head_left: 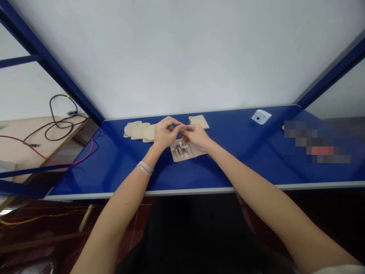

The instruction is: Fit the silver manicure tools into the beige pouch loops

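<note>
My left hand [164,133] and my right hand [195,136] meet over an open beige case [185,149] that lies on the blue table [114,167] and holds several small metal tools. Both hands are pinched together at the fingertips around something small that I cannot make out. A silver bracelet [145,168] sits on my left wrist. A row of closed beige cases [138,130] lies just left of my left hand, and one more beige case [199,121] lies behind my right hand.
A small white camera-like device [261,117] sits at the back right of the table. A white wall rises behind it, framed by blue bars [54,68]. On the left, a wooden surface [17,137] carries black and red cables. A blurred patch covers the far right.
</note>
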A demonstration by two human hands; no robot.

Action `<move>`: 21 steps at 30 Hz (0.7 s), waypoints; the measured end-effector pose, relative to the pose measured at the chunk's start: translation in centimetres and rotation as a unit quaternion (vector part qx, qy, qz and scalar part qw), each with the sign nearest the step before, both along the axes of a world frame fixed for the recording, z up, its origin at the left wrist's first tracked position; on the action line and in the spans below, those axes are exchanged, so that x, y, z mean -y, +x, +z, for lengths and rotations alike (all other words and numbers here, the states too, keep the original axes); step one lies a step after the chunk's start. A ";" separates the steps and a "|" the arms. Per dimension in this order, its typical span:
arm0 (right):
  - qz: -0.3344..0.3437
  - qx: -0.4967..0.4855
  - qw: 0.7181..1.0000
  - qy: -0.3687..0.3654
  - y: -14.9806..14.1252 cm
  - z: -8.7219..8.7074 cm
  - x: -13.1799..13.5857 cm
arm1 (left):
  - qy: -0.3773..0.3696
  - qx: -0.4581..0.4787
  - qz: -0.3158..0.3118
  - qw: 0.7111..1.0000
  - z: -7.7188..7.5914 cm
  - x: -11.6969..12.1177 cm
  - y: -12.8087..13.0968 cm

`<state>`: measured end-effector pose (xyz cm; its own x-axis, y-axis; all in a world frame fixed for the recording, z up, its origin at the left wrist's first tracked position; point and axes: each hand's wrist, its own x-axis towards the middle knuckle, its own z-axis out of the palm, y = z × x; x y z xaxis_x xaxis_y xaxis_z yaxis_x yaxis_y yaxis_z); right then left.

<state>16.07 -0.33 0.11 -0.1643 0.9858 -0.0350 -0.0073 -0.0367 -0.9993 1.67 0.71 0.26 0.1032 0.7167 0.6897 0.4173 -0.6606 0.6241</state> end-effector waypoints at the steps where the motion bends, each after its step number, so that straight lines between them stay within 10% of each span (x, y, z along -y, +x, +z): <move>1: 0.006 0.007 1.000 0.013 0.0 -0.1 0.0 | 0.002 0.005 0.007 1.000 0.0 0.0 0.0; 13: 0.054 0.080 0.988 0.118 0.3 -1.9 -0.8 | -0.108 0.089 0.066 0.988 0.0 -1.1 -0.5; 21: 0.028 0.049 0.998 0.026 0.0 -1.0 -0.3 | -0.049 0.032 0.067 0.996 0.1 -0.4 -0.2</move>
<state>16.03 -0.04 -0.87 -0.2180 0.9760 -0.0020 0.0919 0.0185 -0.9956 1.45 1.13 0.33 -0.0400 0.7852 0.6180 0.4556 -0.5361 0.7106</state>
